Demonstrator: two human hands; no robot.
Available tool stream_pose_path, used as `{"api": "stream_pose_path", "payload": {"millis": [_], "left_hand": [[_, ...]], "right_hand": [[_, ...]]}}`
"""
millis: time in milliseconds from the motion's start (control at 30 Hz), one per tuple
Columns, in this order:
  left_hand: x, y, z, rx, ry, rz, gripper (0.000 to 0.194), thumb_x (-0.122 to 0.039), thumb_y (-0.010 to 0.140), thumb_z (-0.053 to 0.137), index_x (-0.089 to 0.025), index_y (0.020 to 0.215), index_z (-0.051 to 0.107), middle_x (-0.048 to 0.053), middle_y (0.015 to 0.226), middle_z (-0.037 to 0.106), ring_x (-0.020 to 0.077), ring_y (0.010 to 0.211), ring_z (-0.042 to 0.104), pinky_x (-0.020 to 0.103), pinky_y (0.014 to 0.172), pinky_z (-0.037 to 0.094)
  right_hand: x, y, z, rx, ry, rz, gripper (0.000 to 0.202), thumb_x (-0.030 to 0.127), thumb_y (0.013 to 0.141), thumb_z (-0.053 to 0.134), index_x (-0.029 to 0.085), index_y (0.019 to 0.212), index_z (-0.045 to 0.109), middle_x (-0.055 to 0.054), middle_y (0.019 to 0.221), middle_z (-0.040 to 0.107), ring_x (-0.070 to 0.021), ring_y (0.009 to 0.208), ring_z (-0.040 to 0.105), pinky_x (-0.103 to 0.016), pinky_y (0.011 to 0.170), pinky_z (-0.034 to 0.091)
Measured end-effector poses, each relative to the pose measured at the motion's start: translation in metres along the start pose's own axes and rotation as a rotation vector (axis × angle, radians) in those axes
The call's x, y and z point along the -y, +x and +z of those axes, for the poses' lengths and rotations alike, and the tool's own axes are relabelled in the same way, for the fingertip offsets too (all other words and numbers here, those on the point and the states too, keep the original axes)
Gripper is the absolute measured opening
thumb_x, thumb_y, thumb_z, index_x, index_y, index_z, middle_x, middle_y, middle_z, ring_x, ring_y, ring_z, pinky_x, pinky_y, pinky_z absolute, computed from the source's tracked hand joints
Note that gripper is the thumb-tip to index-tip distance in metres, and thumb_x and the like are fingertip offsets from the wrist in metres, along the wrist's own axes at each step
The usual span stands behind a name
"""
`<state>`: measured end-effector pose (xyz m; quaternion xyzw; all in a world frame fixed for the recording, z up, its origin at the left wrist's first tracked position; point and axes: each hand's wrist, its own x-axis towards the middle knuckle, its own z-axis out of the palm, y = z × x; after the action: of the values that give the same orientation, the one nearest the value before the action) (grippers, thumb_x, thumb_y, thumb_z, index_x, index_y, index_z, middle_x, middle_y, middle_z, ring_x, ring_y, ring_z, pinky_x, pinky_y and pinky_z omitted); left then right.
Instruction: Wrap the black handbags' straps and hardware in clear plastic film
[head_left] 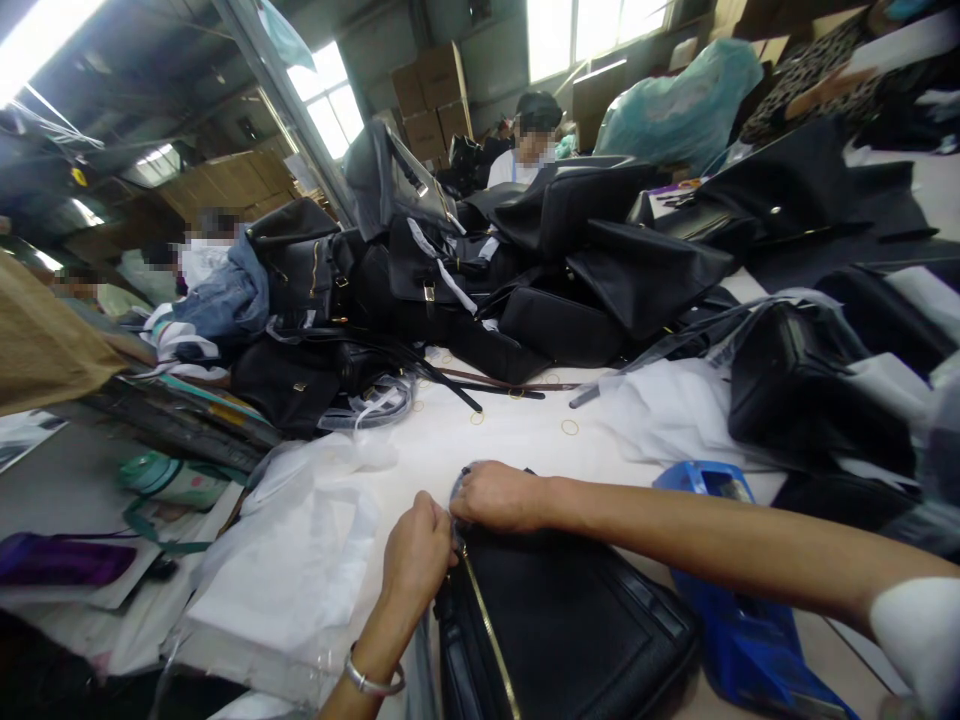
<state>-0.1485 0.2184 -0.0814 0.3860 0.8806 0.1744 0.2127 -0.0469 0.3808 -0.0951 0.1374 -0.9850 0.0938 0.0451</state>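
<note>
The black bag (574, 625) is lying beside the blue tape holder (739, 625). My left hand (420, 550) and right hand (499, 497) are pinching shut, on what I can't tell; hard tugging could be sliding the bag into that holder.

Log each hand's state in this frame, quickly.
Left hand: fingers closed at the zippered end of the black bag; exact grip can't be told.
Right hand: fingers curled at the same end, grip hidden.
</note>
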Motion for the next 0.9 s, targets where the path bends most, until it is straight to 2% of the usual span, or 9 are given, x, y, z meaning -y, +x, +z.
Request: {"api": "stream_pose_path", "payload": {"millis": [100,167,267,400,467,567,633,800,900], "left_hand": [[0.0,0.003,0.002,0.007,0.027,0.006,0.02,-0.033,0.093,0.032,-0.024,0.078,0.042,-0.001,0.056,0.065,0.0178,0.05,0.063,0.028,0.052,0.035],[-0.003,0.005,0.001,0.018,0.046,0.011,0.017,-0.03,0.091,0.034,-0.023,0.079,0.044,-0.001,0.055,0.064,0.018,0.048,0.063,0.028,0.052,0.034],[-0.011,0.008,-0.002,0.04,0.074,0.026,0.014,-0.027,0.089,0.036,-0.023,0.079,0.044,0.0,0.057,0.065,0.0169,0.046,0.062,0.028,0.05,0.034],[-0.024,0.015,-0.002,0.067,0.118,0.045,0.011,-0.023,0.086,0.038,-0.022,0.078,0.045,0.002,0.06,0.066,0.0165,0.044,0.061,0.027,0.049,0.033],[-0.027,0.018,0.001,0.084,0.137,0.054,0.011,-0.024,0.086,0.038,-0.021,0.079,0.046,0.002,0.059,0.066,0.0167,0.044,0.06,0.027,0.049,0.032],[-0.029,0.022,0.005,0.108,0.152,0.059,0.012,-0.024,0.087,0.038,-0.02,0.082,0.048,0.003,0.061,0.067,0.0161,0.043,0.06,0.027,0.048,0.032],[-0.029,0.024,0.007,0.119,0.162,0.061,0.013,-0.023,0.087,0.037,-0.02,0.084,0.05,0.004,0.061,0.067,0.0163,0.043,0.06,0.027,0.048,0.033],[-0.035,0.032,0.014,0.116,0.185,0.069,0.013,-0.021,0.084,0.04,-0.017,0.086,0.053,0.006,0.062,0.069,0.0185,0.048,0.062,0.029,0.051,0.033],[-0.039,0.039,0.022,0.12,0.162,0.062,0.013,-0.019,0.082,0.041,-0.017,0.085,0.054,0.005,0.056,0.067,0.0186,0.05,0.063,0.029,0.052,0.033]], "right_hand": [[-0.01,-0.01,-0.002,-0.006,0.056,0.173,0.023,0.032,0.088,0.054,0.017,0.103,0.061,-0.009,0.09,0.069,-0.0226,0.084,0.063,-0.03,0.069,0.042],[-0.015,-0.015,-0.002,0.035,0.043,0.264,0.021,0.029,0.087,0.054,0.016,0.101,0.062,-0.01,0.089,0.069,-0.0232,0.083,0.064,-0.03,0.066,0.042],[-0.014,-0.016,-0.001,0.086,0.003,0.215,0.014,0.021,0.086,0.05,0.017,0.09,0.063,-0.009,0.084,0.069,-0.0223,0.078,0.064,-0.03,0.064,0.041],[-0.003,-0.015,0.0,0.019,-0.006,0.095,0.012,0.019,0.086,0.049,0.017,0.087,0.062,-0.008,0.083,0.069,-0.0225,0.08,0.063,-0.031,0.067,0.041],[-0.002,-0.017,0.001,0.016,0.049,0.144,0.013,0.021,0.086,0.05,0.017,0.089,0.062,-0.008,0.085,0.069,-0.022,0.08,0.063,-0.03,0.066,0.041],[-0.01,-0.023,0.003,0.021,0.15,0.321,0.018,0.025,0.084,0.055,0.017,0.099,0.062,-0.009,0.093,0.069,-0.0221,0.084,0.064,-0.028,0.063,0.04],[-0.015,-0.025,0.005,0.027,0.167,0.387,0.019,0.024,0.083,0.056,0.016,0.099,0.063,-0.01,0.094,0.069,-0.0231,0.085,0.064,-0.028,0.063,0.04],[-0.014,-0.025,0.009,0.028,0.197,0.343,0.015,0.019,0.082,0.053,0.016,0.089,0.065,-0.01,0.092,0.069,-0.023,0.085,0.063,-0.029,0.068,0.04],[-0.013,-0.028,0.011,0.037,0.399,0.415,0.018,0.018,0.082,0.052,0.016,0.094,0.066,-0.011,0.099,0.068,-0.0252,0.095,0.061,-0.031,0.078,0.041]]}}
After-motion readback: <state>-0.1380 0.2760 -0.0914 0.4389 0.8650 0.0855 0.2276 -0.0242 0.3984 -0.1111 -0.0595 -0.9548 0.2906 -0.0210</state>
